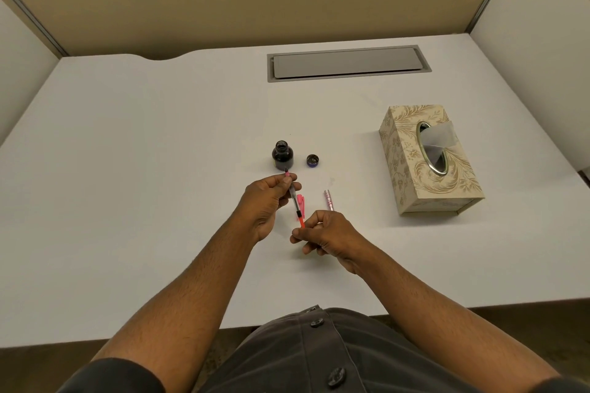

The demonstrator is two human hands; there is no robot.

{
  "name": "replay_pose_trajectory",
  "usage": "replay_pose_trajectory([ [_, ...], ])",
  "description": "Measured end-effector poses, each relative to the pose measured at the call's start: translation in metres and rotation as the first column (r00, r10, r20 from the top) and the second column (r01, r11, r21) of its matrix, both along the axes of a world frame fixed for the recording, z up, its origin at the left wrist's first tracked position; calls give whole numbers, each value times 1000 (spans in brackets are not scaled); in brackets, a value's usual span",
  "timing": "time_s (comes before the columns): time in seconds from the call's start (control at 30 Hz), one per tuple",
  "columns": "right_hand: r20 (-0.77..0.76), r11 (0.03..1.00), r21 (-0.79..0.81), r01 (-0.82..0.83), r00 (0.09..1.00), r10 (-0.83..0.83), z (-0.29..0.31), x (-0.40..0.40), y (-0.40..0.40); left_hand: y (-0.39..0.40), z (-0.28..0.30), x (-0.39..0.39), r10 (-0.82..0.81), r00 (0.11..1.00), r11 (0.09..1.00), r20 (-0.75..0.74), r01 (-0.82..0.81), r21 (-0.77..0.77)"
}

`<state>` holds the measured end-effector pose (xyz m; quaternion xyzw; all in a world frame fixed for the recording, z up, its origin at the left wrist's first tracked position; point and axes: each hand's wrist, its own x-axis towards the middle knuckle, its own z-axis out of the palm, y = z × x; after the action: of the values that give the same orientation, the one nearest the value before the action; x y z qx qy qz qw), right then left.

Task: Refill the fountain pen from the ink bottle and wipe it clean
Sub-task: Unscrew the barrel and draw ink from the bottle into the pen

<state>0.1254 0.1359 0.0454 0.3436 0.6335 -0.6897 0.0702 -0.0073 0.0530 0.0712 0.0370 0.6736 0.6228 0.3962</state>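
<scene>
My left hand (266, 198) pinches the pen (294, 198) near its nib, just short of the open bottle (282, 155); my right hand (322, 231) grips the converter knob. Filling step: next, dip the nib and twist.

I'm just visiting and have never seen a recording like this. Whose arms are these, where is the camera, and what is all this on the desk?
There is no machine here: a person wears a camera on the head, looking down at their own bare arms. The left hand and right hand together hold the fountain pen's inner part, nib end pointing toward the open ink bottle. On the white desk lie the bottle's cap, a pink pen piece, a pale pink pen piece and a patterned tissue box for wiping.
</scene>
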Motion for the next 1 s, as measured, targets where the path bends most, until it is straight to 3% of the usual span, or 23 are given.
replay_pose_trajectory([
  [0.33, -6, 991, -124, -42, 999, 41, 2, 1, 0, -2, -2, -4, 0, 1000, 1000, 6, 0, 13],
  [0.63, 14, 1000, -14, -28, 1000, 28, -1, -1, 2, -1, 0, -3, 14, 1000, 1000, -1, -14, 5],
  [1.0, 6, 1000, -5, -16, 1000, 16, -2, 1, 2, 0, -1, -1, 0, 1000, 1000, -4, 0, 5],
])
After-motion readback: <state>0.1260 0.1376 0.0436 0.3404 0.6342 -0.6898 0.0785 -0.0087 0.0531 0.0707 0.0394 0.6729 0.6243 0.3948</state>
